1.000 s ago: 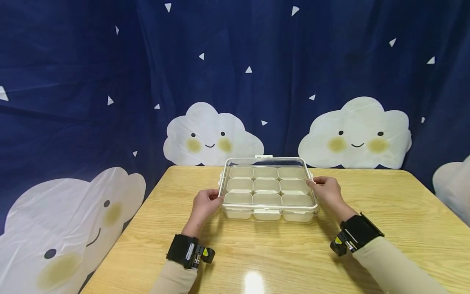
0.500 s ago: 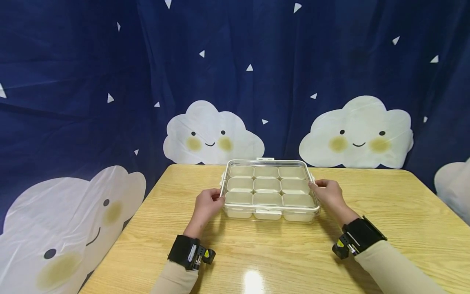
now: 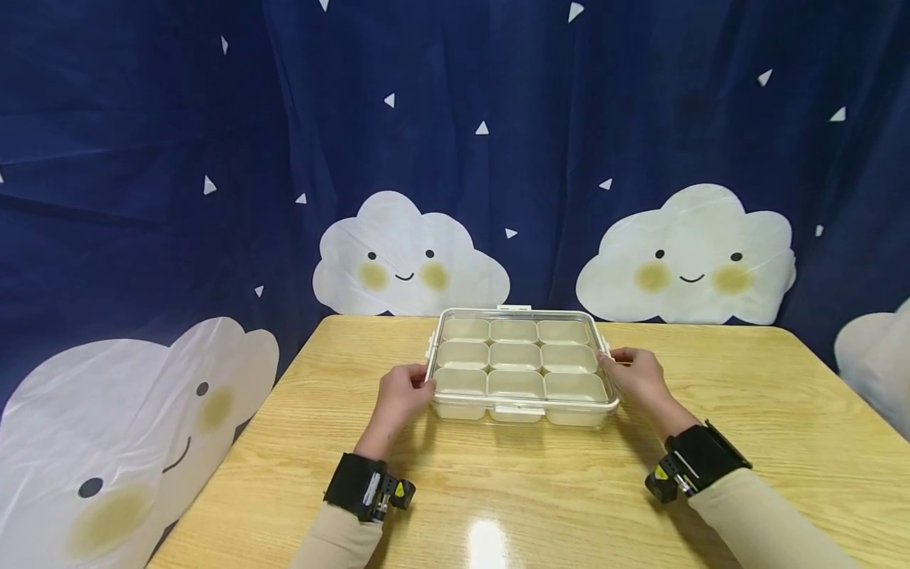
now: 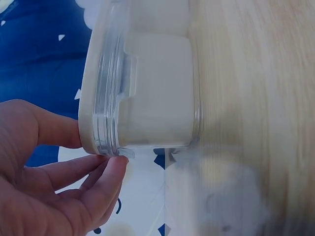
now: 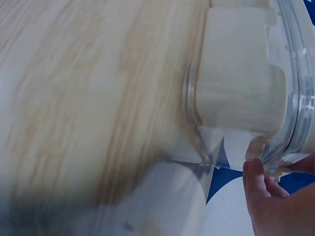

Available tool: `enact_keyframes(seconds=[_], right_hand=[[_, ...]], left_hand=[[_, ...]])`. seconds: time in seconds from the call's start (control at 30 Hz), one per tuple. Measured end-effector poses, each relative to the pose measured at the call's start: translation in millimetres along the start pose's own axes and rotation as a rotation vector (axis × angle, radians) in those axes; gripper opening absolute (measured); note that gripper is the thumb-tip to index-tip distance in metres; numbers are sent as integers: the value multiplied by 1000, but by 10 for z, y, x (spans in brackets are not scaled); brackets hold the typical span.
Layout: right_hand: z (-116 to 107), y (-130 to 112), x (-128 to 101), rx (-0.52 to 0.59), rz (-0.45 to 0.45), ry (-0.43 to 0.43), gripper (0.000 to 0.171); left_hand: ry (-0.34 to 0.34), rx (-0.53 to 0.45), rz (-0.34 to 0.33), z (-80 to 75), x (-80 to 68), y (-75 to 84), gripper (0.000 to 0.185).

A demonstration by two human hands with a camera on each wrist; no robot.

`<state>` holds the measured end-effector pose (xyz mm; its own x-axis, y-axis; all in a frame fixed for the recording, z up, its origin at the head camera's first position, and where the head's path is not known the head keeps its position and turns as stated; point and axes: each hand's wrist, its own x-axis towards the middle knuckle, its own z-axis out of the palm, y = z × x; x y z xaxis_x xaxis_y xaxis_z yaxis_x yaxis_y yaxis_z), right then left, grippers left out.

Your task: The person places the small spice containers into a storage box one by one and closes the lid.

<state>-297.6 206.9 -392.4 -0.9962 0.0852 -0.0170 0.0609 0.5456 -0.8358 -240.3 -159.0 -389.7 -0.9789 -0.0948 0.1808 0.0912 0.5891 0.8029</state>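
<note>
Left hand point(image 3: 398, 397) at the left edge of the lidded box point(image 3: 521, 363), fingers curled onto its rim. Right hand point(image 3: 635, 374) mirrors it at the right edge. Both forearms angled inward.

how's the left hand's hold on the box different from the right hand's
The left hand meets the compartment box at its near left corner; the right hand sits farther back, about midway along the right side. The left hand pinches the lid rim between thumb and fingers; of the right hand only fingertips show at the rim. Both touch the rim, wearing black wrist bands.
</note>
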Motion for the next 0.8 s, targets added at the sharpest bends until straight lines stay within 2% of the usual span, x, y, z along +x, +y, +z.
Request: enact_keyframes(seconds=[0.13, 0.23, 0.4, 0.53, 0.67, 0.8], right_hand=[[17, 14, 10, 16, 24, -18, 55], [16, 22, 17, 8, 9, -17, 54], [-20, 27, 24, -1, -46, -43, 50], [-50, 33, 28, 14, -55, -85, 47], [-74, 42, 39, 9, -45, -107, 47], [-90, 18, 48, -16, -51, -122, 48]], left_hand=[[5, 9, -6, 7, 1, 7, 26], [4, 9, -19, 8, 12, 5, 25], [-16, -14, -80, -7, 29, 7, 28], [-28, -37, -125, -23, 35, 15, 29], [-43, -42, -122, -37, 46, 25, 28], [-90, -50, -115, -43, 70, 37, 35]])
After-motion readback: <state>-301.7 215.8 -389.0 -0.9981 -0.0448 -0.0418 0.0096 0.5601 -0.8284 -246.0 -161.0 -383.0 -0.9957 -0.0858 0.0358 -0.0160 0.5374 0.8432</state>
